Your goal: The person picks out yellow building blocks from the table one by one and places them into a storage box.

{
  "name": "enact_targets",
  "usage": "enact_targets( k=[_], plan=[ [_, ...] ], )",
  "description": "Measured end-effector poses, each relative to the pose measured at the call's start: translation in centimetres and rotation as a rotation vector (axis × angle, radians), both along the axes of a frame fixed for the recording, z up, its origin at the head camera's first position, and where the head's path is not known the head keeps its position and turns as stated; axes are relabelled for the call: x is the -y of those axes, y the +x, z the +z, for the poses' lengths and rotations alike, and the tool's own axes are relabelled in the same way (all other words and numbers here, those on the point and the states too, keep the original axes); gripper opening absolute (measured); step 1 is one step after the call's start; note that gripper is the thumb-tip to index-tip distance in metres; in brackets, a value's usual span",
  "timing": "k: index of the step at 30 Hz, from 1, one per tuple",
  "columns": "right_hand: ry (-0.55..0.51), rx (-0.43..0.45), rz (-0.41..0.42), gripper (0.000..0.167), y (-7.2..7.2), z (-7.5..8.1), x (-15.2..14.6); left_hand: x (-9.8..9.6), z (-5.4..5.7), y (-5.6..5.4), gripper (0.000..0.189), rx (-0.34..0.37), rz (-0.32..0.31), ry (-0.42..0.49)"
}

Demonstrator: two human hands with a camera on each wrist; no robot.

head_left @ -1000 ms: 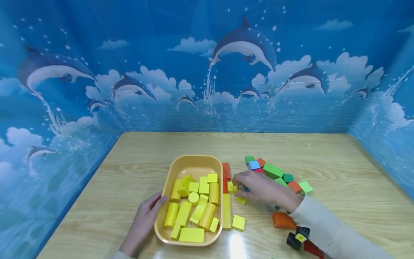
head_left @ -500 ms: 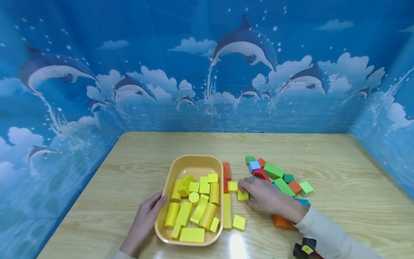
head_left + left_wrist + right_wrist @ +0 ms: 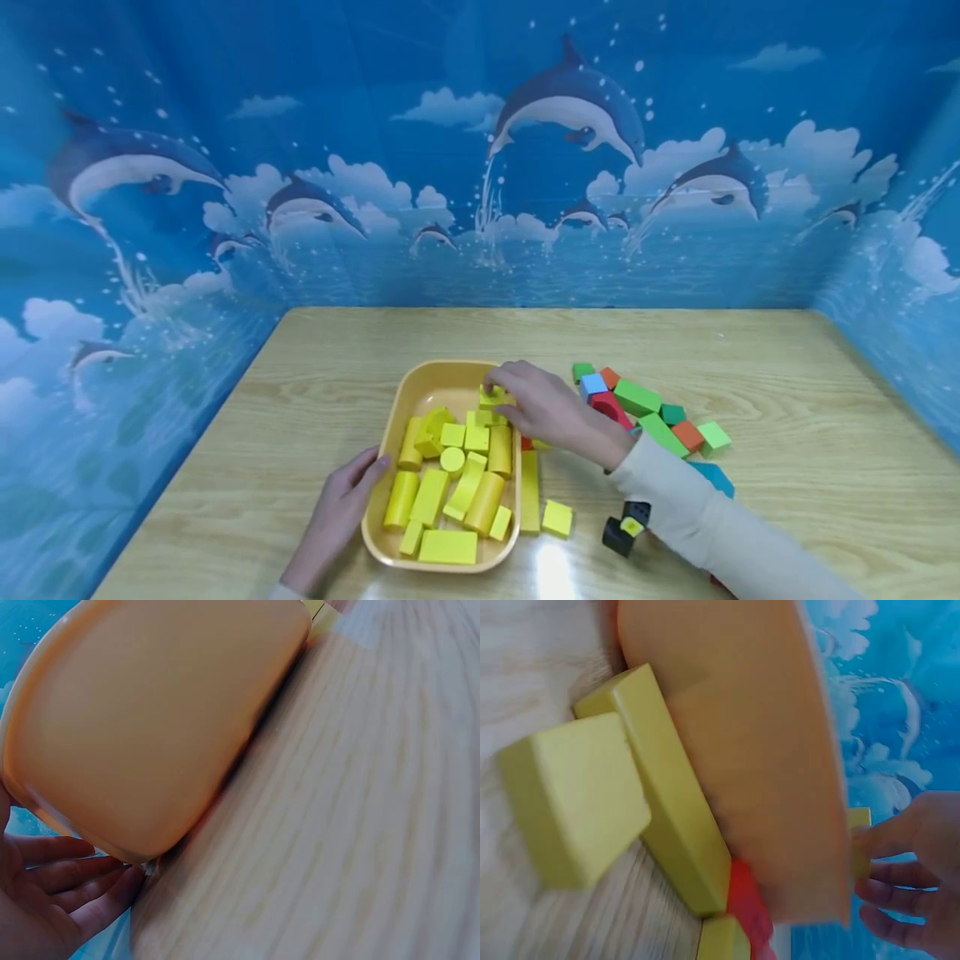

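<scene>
A light-orange plastic tray (image 3: 450, 372) stands on the table with several yellow toy blocks (image 3: 447, 547) in it. My left hand (image 3: 339, 505) grips its left wall, thumb over the rim; the left wrist view shows the fingers (image 3: 71, 877) against the outside. My right hand (image 3: 553, 410) pinches a yellow block (image 3: 491, 398) over the tray's far right part. In the right wrist view that block (image 3: 860, 825) shows between thumb and fingertips, just past the tray's rim. Outside the right wall lie a long yellow block (image 3: 529, 493) and a yellow cube (image 3: 557, 518).
Right of the tray spreads a loose heap of coloured blocks, among them a green block (image 3: 637, 397), a red arch (image 3: 611, 408) and a blue block (image 3: 712, 477). A red block (image 3: 746, 900) lies close beside the tray. A dolphin-printed curtain (image 3: 480, 167) borders the table.
My right hand has picked a yellow block off the table and carried it left and away from me, over the tray. My left hand stays on the tray's left wall.
</scene>
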State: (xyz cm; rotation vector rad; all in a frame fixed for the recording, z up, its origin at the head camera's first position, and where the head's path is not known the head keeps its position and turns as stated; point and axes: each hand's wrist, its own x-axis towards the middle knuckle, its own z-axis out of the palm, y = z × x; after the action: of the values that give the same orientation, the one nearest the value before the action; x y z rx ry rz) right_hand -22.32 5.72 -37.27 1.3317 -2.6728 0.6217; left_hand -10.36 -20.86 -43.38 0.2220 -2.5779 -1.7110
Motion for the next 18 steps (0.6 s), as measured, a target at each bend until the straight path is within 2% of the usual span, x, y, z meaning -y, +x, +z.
enact_targets(
  k=[3, 7, 12, 18],
  plan=[
    [0.061, -0.012, 0.055, 0.024, -0.3, -0.3, 1.6, 0.0, -0.1, 0.0, 0.041, -0.010, -0.006, 0.004],
    [0.085, -0.023, 0.119, 0.019, -0.8, -0.9, 3.1, 0.0, -0.1, 0.0, 0.041, -0.020, -0.005, 0.001],
    [0.111, 0.043, 0.116, 0.019, -1.0, -1.2, 4.3, 0.0, -0.1, 0.0, 0.041, -0.012, -0.001, 0.014],
    [0.071, 0.098, 0.088, 0.023, -1.0, -1.5, 5.3, -0.1, -0.1, 0.0, 0.041, -0.003, 0.001, 0.017]
  ],
)
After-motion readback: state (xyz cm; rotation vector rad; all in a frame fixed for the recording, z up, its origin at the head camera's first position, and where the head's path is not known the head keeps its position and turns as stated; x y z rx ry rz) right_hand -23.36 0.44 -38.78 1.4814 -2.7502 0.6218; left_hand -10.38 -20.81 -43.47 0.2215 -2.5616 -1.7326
